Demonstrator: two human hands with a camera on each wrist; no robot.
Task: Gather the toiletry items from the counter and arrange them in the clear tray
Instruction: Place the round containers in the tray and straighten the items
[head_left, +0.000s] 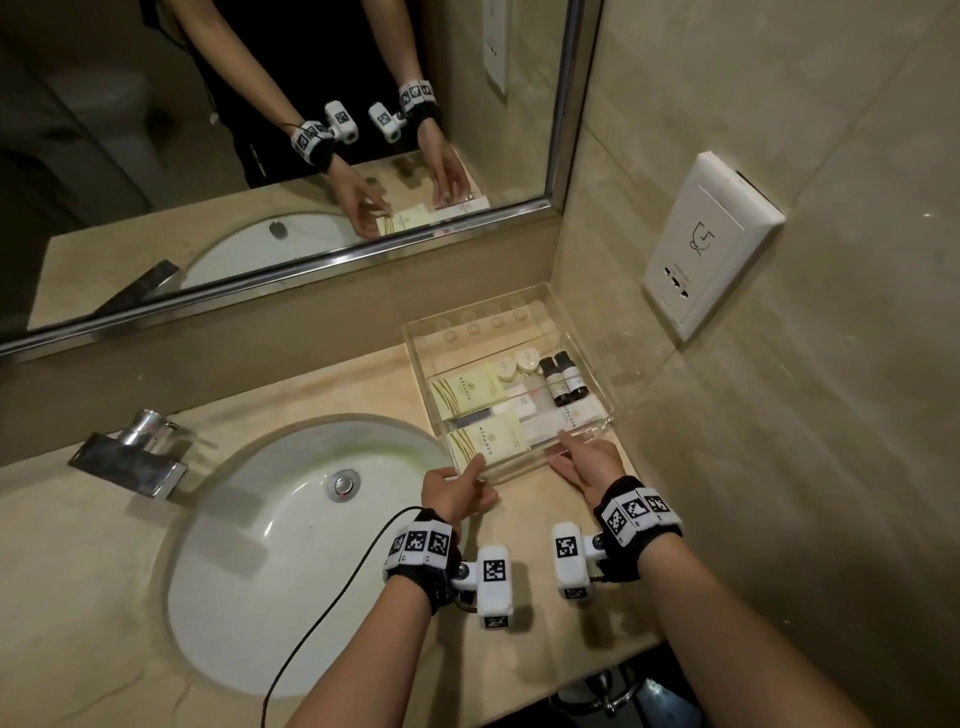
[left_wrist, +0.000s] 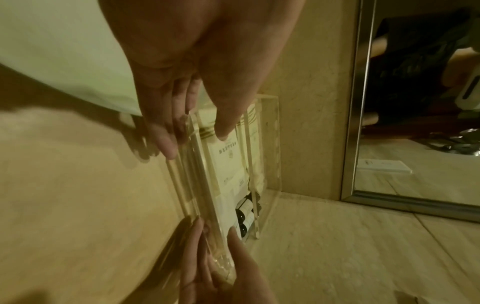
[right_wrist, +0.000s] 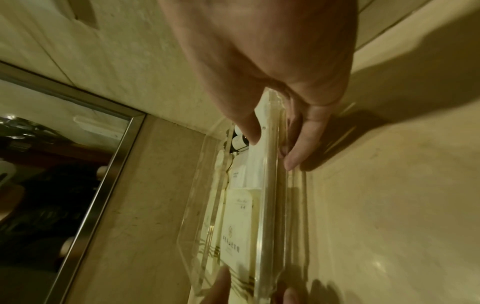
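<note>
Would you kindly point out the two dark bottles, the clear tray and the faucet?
dark bottles (head_left: 562, 383), head view, on the left bottle's label.
clear tray (head_left: 418, 358), head view, on its left wall.
faucet (head_left: 136, 457), head view, on the spout's top.
</note>
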